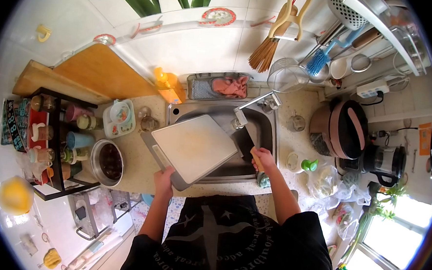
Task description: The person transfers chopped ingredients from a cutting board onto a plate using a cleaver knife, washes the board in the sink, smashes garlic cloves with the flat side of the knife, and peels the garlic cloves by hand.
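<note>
A white cutting board with a grey edge (193,146) is tilted across the left part of the steel sink (223,178). My left hand (163,181) grips its lower left edge. On the right, my right hand (264,159) is closed round the wooden handle of a knife (245,140), whose dark, broad blade points up and left beneath the faucet (240,117). The blade lies close to the board's right corner; whether they touch, I cannot tell. No running water can be made out.
A metal bowl with dark contents (108,162) and a divided white tray (118,118) stand left. Behind the sink are an orange bottle (169,86) and a rack with a pink cloth (230,86). A green-topped pump bottle (300,163) and a rice cooker (341,128) are right.
</note>
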The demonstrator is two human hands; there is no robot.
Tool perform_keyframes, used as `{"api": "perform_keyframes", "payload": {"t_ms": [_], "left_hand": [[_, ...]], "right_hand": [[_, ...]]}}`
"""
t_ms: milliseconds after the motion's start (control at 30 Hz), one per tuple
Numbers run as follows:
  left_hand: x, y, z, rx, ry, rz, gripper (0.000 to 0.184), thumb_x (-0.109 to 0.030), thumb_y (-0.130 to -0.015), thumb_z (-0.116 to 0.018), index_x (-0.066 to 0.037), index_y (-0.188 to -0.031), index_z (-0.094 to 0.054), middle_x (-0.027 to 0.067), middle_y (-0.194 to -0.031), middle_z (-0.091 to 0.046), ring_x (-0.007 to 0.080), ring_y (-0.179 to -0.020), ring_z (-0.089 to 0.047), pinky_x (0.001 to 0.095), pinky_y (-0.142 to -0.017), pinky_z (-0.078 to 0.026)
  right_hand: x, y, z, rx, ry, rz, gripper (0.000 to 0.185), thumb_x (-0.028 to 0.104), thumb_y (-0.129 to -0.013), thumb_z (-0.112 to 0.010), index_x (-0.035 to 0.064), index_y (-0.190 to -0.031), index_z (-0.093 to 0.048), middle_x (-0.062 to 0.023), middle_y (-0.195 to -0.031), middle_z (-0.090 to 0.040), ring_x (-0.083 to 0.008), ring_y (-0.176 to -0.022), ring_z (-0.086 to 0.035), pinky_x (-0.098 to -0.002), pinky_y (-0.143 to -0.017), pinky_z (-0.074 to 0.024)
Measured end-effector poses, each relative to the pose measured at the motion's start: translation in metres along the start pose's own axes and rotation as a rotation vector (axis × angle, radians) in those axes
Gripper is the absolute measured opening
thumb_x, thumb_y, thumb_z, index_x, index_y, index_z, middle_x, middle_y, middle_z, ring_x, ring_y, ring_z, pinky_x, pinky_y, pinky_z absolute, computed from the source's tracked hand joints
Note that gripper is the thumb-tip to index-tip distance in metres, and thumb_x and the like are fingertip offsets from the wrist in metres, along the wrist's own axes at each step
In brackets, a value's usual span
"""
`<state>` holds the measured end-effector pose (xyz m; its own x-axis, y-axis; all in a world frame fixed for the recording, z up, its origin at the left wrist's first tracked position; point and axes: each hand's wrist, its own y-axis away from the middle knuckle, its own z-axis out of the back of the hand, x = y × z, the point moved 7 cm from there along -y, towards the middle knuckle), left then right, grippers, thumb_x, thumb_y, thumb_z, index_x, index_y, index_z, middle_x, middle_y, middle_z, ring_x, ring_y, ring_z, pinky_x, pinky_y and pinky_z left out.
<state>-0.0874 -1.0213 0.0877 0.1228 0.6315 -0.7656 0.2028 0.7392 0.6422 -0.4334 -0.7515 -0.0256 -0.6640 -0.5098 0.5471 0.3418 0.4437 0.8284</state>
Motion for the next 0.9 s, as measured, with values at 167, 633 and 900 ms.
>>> {"api": "perform_keyframes", "payload": {"t_ms": [167,633,900], "left_hand": [[0.007,-0.002,-0.002,0.005,-0.061,-0.005,0.027,-0.01,-0.086,-0.068,0.008,-0.107,-0.067,0.0086,-0.096,-0.069,0.0173,-0.084,-0.064,0.0302,-0.073,-0.049],[0.023,-0.018,-0.024,0.134,-0.208,-0.052,0.021,-0.015,-0.089,-0.071,0.005,-0.097,-0.072,0.0042,-0.086,-0.068,0.011,-0.075,-0.061,0.0288,-0.065,-0.047],[0.03,-0.024,-0.041,0.175,-0.296,-0.106,0.021,-0.013,-0.088,-0.072,0.007,-0.095,-0.072,0.0021,-0.084,-0.068,0.0098,-0.075,-0.06,0.0284,-0.066,-0.048]], "right_hand": [[-0.013,0.001,-0.025,0.137,-0.282,-0.081,0.024,0.034,-0.1,-0.054,0.0127,-0.11,-0.052,-0.0105,-0.075,-0.059,-0.0223,-0.053,-0.053,-0.0361,-0.046,-0.0423],[-0.019,0.015,-0.042,0.345,-0.479,-0.031,0.027,0.041,-0.101,-0.055,0.0151,-0.107,-0.049,-0.011,-0.075,-0.057,-0.0229,-0.05,-0.051,-0.0346,-0.045,-0.041],[-0.016,0.039,-0.074,0.38,-0.343,0.002,0.027,0.039,-0.102,-0.054,0.0121,-0.105,-0.049,-0.0107,-0.075,-0.058,-0.021,-0.052,-0.053,-0.0331,-0.044,-0.0399]]}}
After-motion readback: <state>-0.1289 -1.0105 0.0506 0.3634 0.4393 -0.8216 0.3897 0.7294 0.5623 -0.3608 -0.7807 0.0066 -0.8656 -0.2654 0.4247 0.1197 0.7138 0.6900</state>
